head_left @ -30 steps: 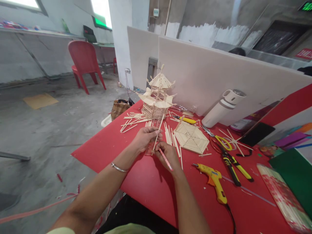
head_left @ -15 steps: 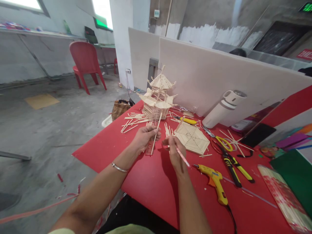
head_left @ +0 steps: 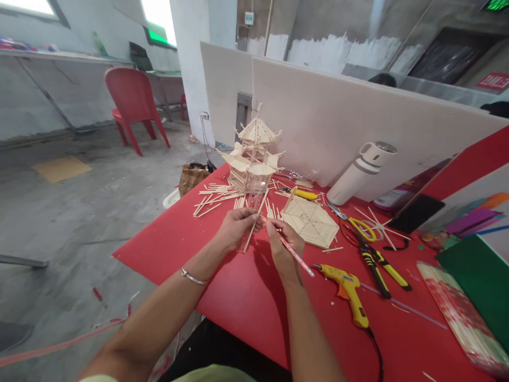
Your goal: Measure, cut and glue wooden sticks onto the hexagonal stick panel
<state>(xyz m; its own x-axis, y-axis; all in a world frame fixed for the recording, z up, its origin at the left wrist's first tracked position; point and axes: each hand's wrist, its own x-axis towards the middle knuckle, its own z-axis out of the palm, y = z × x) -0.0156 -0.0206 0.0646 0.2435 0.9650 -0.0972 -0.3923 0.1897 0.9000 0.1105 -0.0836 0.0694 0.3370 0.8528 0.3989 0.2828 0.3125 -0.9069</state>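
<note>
My left hand [head_left: 235, 230] pinches a thin wooden stick [head_left: 250, 237] together with a clear ruler [head_left: 254, 201], both slanting away from me above the red table. In my right hand [head_left: 285, 249] is a pink patterned pencil [head_left: 299, 260], its tip at the stick beside my left fingertips. Just beyond the hands stands a tiered pagoda model [head_left: 256, 172] built from wooden sticks. To the right of my right hand lies a flat many-sided panel of sticks [head_left: 312, 224]. Loose sticks [head_left: 210, 197] are scattered left of the model.
A yellow glue gun [head_left: 348, 289], pliers [head_left: 376, 268] and yellow-handled scissors [head_left: 361, 228] lie on the right. Behind them stand a white flask [head_left: 360, 175] and a pale board [head_left: 318, 111]. A pack of sticks [head_left: 457, 313] is near the right edge.
My right hand has moved left and up, bringing the pencil tip against the stick by my left fingers. The left hand keeps its hold. The view has shifted slightly.
</note>
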